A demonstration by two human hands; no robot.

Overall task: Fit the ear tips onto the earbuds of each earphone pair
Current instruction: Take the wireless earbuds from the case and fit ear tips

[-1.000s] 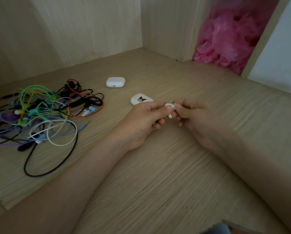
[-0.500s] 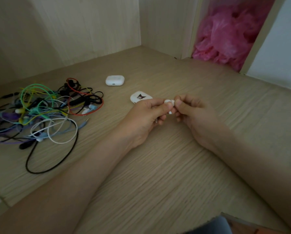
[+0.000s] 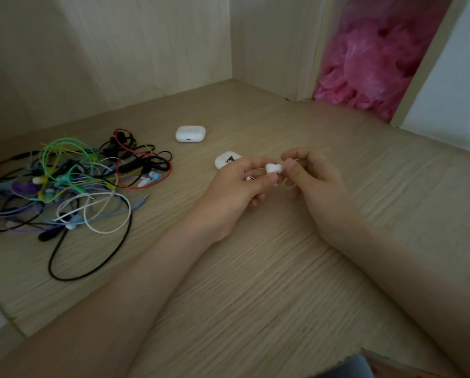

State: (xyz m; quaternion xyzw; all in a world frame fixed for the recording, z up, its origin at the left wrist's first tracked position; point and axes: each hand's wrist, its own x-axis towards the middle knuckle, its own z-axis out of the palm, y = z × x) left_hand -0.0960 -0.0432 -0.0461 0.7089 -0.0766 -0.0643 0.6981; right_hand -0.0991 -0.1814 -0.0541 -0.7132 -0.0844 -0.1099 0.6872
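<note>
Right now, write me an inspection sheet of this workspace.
Surface: pale wood-grain desk top, dimly lit.
Job's things: white earbud held above the desk; plain white case and printed white case lie behind the hands.
Clutter: dark thing cut off at the bottom edge, not identifiable.
Hands: left hand pinches the earbud; right hand pinches its other side.
Cables: tangled pile of coloured wired earphones at the left, untouched.
Surroundings: wood panel walls; pink plastic bag in a gap at the back right.
</note>
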